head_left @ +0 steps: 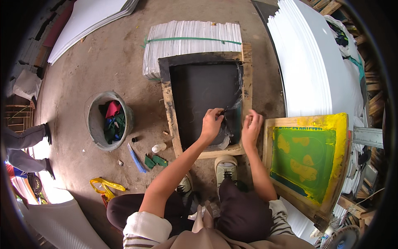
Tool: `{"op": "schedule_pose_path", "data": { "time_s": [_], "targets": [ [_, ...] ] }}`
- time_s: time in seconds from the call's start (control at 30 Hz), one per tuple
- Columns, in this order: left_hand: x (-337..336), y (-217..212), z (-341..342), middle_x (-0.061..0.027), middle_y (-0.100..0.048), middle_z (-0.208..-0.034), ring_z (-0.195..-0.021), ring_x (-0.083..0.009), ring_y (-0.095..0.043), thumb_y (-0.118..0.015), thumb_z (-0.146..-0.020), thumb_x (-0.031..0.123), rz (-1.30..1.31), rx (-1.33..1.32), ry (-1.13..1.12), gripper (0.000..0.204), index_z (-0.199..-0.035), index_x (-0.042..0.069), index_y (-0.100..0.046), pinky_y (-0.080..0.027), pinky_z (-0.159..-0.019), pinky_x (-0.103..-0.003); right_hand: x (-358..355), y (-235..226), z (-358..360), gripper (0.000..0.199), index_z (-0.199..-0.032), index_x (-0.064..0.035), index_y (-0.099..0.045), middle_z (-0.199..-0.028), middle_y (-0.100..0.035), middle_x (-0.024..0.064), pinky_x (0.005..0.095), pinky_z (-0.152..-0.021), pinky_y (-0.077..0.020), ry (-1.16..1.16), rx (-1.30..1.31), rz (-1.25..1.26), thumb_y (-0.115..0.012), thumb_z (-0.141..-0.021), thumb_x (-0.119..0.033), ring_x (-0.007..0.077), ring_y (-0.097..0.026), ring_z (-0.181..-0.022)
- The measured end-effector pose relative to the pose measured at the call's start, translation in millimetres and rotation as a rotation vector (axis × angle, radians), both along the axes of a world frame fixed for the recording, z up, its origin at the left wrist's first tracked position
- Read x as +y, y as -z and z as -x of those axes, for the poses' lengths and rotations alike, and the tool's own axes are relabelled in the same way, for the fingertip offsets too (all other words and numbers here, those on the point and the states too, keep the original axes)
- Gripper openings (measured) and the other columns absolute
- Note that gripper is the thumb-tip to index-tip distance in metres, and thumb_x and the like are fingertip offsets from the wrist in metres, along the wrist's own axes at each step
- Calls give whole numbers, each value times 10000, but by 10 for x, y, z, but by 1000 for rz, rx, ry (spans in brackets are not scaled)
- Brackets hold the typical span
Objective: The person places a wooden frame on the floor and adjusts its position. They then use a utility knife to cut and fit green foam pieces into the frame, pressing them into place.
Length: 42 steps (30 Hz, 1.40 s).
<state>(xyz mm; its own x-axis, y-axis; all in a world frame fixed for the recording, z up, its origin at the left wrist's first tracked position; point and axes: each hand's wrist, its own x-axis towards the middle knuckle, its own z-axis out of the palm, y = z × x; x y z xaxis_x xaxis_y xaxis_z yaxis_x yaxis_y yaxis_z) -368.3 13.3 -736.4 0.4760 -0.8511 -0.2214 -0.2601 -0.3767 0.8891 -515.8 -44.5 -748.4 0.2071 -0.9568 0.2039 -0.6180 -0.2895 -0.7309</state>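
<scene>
A wooden screen printing frame (pixel 167 103) with dark mesh (pixel 199 89) leans at a tilt against a strapped stack in front of me. Over the lower right of the mesh, my left hand (pixel 212 124) is closed, its fingertips pinching a crumpled strip of thin film (pixel 226 139). The film looks partly loose and runs along the inner right edge. Just outside the frame's right bar is my right hand (pixel 251 126), fingers curled together; whether anything is in them is hidden.
A second screen frame (pixel 340 162) with green mesh and yellow paint stands at right. White sheets are stacked (pixel 298 62) behind it; a strapped white stack (pixel 186 35) is ahead. At left are a bucket of rags (pixel 128 133), a white bottle (pixel 159 147), and another person's legs (pixel 27 141).
</scene>
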Motion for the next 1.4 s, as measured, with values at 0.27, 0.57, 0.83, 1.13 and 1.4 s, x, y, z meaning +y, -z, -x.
{"op": "schedule_pose_path", "data": {
  "time_s": [0.27,0.57,0.83,1.13,1.4],
  "targets": [
    [-58,-383,-1013,-131,-433,-1188,-1121,-299,-446,-651,-734,17,258,-654,-7,372,-1084,106,-563,-413,-933,-406,-161,50,-339,449,-1219,19,-425,-1046,-518,119,312,-859,-417,175,-165,-584,-497,-921,-309,180,-530,-924],
    [-657,-644,-2133,-105,-480,-1211,-1169,-276,-440,-736,-698,164,143,-1191,264,612,-1224,81,-433,-349,-1013,-425,-406,-171,-621,228,-941,-16,-474,-769,-516,47,309,-642,-430,128,-539,-1011,-469,-927,-243,144,-532,-613],
    [-640,-978,-2017,-53,-594,-930,-903,-242,-591,-709,-717,185,53,-1329,376,416,-1079,99,-522,-497,-755,-361,-623,-356,-360,147,-917,3,-545,-700,-488,34,279,-576,-408,37,-366,-990,-488,-926,-132,138,-464,-572],
    [-85,-2143,-1567,-103,-539,-964,-925,-285,-577,-765,-627,239,170,-1376,399,685,-1180,78,-393,-444,-847,-417,-267,-1144,-47,130,-903,-9,-583,-768,-581,74,318,-596,-464,102,-498,-1011,-535,-861,-122,178,-561,-625],
    [248,-2478,-1095,-167,-583,-1028,-945,-343,-586,-728,-653,269,73,-1157,514,717,-1241,118,-347,-488,-768,-429,-214,-806,-8,142,-954,4,-531,-695,-522,41,279,-519,-448,72,-638,-665,-525,-879,-118,141,-501,-556]
  ]
}}
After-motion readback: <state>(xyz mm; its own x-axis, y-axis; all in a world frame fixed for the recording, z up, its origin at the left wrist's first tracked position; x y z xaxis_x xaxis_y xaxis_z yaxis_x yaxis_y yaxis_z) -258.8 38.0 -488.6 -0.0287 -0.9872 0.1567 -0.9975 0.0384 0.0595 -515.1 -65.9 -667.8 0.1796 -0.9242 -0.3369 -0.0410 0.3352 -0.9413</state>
